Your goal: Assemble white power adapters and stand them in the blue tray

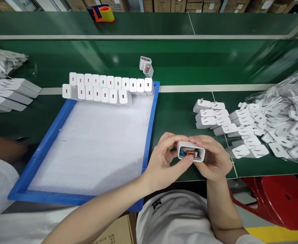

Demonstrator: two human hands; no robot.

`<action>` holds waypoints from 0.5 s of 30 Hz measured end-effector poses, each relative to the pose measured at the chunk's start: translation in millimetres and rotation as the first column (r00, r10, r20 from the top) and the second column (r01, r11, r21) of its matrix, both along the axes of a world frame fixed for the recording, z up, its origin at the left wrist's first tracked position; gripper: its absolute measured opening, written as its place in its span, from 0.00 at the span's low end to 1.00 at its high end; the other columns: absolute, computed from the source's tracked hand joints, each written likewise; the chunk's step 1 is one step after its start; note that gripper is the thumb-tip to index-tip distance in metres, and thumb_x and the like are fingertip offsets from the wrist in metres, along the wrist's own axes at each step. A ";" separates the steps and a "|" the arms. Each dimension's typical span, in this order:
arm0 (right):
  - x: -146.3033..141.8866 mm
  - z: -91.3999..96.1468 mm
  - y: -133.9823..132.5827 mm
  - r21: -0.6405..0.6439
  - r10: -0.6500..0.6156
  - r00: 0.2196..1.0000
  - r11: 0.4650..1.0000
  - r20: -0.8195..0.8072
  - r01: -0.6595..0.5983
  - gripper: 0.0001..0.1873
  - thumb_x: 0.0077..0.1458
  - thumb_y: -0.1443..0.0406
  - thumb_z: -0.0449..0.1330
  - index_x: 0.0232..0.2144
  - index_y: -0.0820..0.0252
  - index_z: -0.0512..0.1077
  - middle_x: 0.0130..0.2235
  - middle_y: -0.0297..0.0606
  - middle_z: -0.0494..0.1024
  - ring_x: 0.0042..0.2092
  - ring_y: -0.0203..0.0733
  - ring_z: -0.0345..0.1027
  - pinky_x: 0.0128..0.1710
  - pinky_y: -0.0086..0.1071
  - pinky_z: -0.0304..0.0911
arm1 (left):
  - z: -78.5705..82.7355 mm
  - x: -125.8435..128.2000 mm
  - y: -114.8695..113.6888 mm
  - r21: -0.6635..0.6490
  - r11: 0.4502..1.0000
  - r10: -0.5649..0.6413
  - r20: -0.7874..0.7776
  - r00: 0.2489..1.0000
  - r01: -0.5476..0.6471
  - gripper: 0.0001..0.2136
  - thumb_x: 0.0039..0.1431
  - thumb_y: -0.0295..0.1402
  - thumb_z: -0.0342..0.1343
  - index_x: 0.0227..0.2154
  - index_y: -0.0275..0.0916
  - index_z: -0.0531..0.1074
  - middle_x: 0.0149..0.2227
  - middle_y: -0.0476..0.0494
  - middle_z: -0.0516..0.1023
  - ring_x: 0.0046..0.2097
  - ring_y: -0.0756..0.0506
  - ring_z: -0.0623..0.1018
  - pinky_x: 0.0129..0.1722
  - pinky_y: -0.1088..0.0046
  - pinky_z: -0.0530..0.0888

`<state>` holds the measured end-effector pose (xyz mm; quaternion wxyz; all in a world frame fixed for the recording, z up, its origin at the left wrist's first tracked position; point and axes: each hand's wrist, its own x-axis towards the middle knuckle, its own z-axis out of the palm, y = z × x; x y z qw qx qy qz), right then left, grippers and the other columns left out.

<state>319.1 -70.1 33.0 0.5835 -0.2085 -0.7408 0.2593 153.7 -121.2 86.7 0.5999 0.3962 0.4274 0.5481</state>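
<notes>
White casing (191,148) between left hand (161,163), right hand (216,157).

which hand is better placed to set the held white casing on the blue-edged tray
Probably the left hand: it and the right hand both grip the white casing, but the left is on the side nearer the blue-edged tray.

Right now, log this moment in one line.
left hand: holds white casing | right hand: holds same casing | casing: open toward camera, components visible | blue-rimmed tray: left of casing
</notes>
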 end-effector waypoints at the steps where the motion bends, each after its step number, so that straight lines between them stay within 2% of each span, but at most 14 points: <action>1: -0.7 0.0 -0.3 0.003 0.002 1.000 1.000 0.006 -0.002 0.27 0.55 0.71 0.66 0.57 0.54 0.73 0.46 0.46 0.81 0.46 0.53 0.78 0.41 0.48 0.77 | 0.7 -0.1 -0.3 -0.006 1.000 0.008 -0.014 1.000 -0.008 0.11 0.54 0.31 0.68 0.41 0.40 0.78 0.40 0.46 0.67 0.41 0.49 0.74 0.44 0.74 0.77; 7: -1.1 -0.9 -2.2 0.000 0.025 1.000 1.000 0.018 -0.025 0.29 0.54 0.72 0.66 0.58 0.54 0.72 0.47 0.45 0.81 0.47 0.52 0.78 0.43 0.48 0.77 | 4.7 -0.6 -1.0 -0.030 1.000 0.004 -0.045 0.999 -0.005 0.12 0.53 0.32 0.68 0.40 0.38 0.76 0.41 0.45 0.65 0.40 0.49 0.72 0.43 0.74 0.75; 10: 0.6 -1.2 -2.6 -0.009 0.037 0.999 0.999 0.023 -0.036 0.28 0.54 0.73 0.65 0.58 0.55 0.72 0.48 0.46 0.80 0.49 0.53 0.77 0.45 0.49 0.77 | 4.1 -2.3 0.9 -0.050 0.998 -0.039 -0.014 0.999 0.038 0.13 0.54 0.32 0.68 0.41 0.38 0.74 0.42 0.44 0.66 0.42 0.49 0.73 0.43 0.75 0.74; 15: -0.1 1.1 -2.3 0.036 -0.012 0.996 0.999 0.089 0.008 0.28 0.56 0.72 0.66 0.58 0.54 0.72 0.48 0.45 0.80 0.48 0.52 0.77 0.42 0.46 0.77 | -1.0 -4.0 3.8 -0.080 0.987 -0.138 0.058 0.989 0.143 0.16 0.59 0.42 0.66 0.44 0.38 0.73 0.41 0.44 0.73 0.42 0.47 0.73 0.44 0.74 0.72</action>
